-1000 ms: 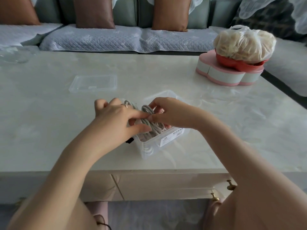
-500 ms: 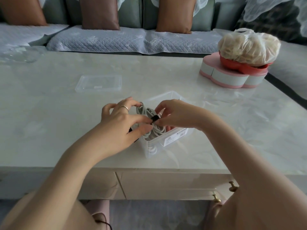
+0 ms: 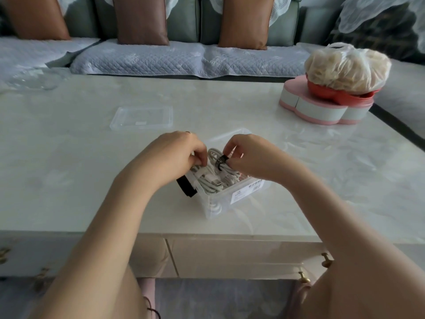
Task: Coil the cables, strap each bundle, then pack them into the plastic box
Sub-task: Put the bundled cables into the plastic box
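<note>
Packing, by our reading, with a last check on the binding: we hold the white cable bundle point(image 3: 212, 168) at the mouth of the plastic box point(image 3: 239, 199). Our left hand point(image 3: 177, 155) has its fingers curled down and pinching the coil's left side. Our right hand point(image 3: 249, 157) nips the black strap point(image 3: 220, 162) between thumb and forefinger, where it wraps the coil. The coil lies between the two sets of fingertips, and other white cables point(image 3: 213, 184) sit just below them in the box. We cannot tell whether the strap is fully closed. The next move likely calls for seating the strap's tail, then pressing the bundle down flat among the rest so nothing rides above the rim. A second black strap point(image 3: 186, 187) lies just under our left fingers, against the box's wall, so perhaps one coil is still unbound. The clear lid point(image 3: 141, 117) rests beyond our left knuckles, well apart. The surface is a pale, glossy, marble-look table point(image 3: 69, 169). Far past our right fingers a pink box point(image 3: 322, 111) carries a tied bag point(image 3: 347, 65). Further beyond is a quilted sofa point(image 3: 142, 58) with brown cushions point(image 3: 140, 19).
</note>
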The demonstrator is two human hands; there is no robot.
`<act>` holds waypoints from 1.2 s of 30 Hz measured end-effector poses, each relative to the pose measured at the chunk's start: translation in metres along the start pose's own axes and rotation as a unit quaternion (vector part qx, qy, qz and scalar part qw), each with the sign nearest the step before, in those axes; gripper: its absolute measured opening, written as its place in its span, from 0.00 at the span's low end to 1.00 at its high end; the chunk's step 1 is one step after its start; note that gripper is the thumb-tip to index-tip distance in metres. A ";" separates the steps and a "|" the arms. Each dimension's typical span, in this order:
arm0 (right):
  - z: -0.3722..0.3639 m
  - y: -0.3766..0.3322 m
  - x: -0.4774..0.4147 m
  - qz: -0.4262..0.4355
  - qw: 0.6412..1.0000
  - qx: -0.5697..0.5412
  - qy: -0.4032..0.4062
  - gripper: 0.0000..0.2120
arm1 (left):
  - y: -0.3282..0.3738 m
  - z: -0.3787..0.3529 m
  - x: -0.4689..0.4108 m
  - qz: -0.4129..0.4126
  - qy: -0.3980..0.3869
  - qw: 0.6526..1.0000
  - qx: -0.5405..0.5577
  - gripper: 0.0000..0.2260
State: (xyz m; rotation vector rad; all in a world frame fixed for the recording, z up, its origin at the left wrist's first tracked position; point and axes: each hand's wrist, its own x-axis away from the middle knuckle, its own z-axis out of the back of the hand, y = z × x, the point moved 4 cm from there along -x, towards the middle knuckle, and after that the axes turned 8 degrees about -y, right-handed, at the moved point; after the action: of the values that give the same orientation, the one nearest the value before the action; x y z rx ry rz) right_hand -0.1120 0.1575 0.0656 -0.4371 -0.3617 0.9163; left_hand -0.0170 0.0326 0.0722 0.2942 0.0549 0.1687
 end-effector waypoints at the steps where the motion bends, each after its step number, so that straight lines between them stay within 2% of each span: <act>1: -0.001 0.000 0.001 0.005 1.000 -0.002 0.004 0.07 | -0.002 0.000 -0.001 0.003 -0.009 1.000 0.013 0.14; 3: -0.005 0.000 0.003 0.021 1.000 -0.003 0.002 0.07 | -0.002 0.000 0.000 0.001 -0.024 0.999 0.035 0.14; 5: -0.009 -0.003 0.006 0.047 0.999 0.006 -0.018 0.06 | -0.001 0.000 0.001 -0.006 -0.020 0.999 0.049 0.09; 8: -0.006 -0.001 0.009 0.054 0.998 0.032 -0.025 0.13 | 0.001 -0.001 -0.001 -0.005 -0.007 1.000 0.024 0.07; 10: -0.002 0.002 0.009 0.048 0.998 0.020 -0.026 0.14 | -0.001 -0.003 0.000 -0.003 -0.003 1.000 0.017 0.08; 13: -0.005 0.001 0.007 0.037 0.997 -0.047 -0.043 0.14 | 0.000 -0.004 0.007 -0.025 0.078 0.997 0.012 0.10; 16: -0.010 -0.004 0.007 0.050 0.997 -0.004 -0.056 0.14 | 0.005 0.005 0.022 -0.014 0.203 0.978 0.044 0.12; 18: -0.006 -0.003 0.008 0.056 0.997 0.004 -0.052 0.14 | 0.004 0.017 0.026 0.020 0.242 0.967 0.081 0.12; 20: 0.002 0.003 0.007 0.046 0.999 -0.005 -0.020 0.14 | -0.005 0.027 0.023 0.065 0.263 0.958 0.092 0.12; 23: 0.021 0.010 0.003 0.046 0.996 -0.013 0.072 0.12 | -0.030 0.031 0.004 0.124 0.290 0.946 0.070 0.13; 25: 0.032 0.011 0.001 0.042 0.987 -0.030 0.151 0.12 | -0.062 0.023 -0.021 0.163 0.266 0.949 0.046 0.10; 27: 0.036 0.011 0.001 0.040 0.976 -0.018 0.213 0.11 | -0.098 0.008 -0.045 0.198 0.182 0.963 -0.002 0.15; 29: 0.035 0.014 -0.002 0.053 0.974 0.007 0.221 0.10 | -0.127 -0.009 -0.063 0.240 0.088 0.965 -0.050 0.24; 31: 0.032 0.019 -0.003 0.058 0.974 0.037 0.214 0.09 | -0.145 -0.023 -0.073 0.264 0.031 0.962 -0.067 0.28; 33: 0.030 0.025 -0.007 0.061 0.972 0.064 0.216 0.09 | -0.157 -0.030 -0.079 0.270 0.029 0.962 -0.037 0.25; 36: 0.030 0.027 -0.010 0.060 0.972 0.075 0.216 0.09 | -0.156 -0.025 -0.082 0.231 0.106 0.965 -0.070 0.13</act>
State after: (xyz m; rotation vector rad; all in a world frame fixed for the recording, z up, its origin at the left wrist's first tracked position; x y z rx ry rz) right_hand -0.1505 0.1706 0.0766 -0.5089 0.1334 0.9303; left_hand -0.0752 -0.1213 0.0048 0.1416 0.1862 0.6657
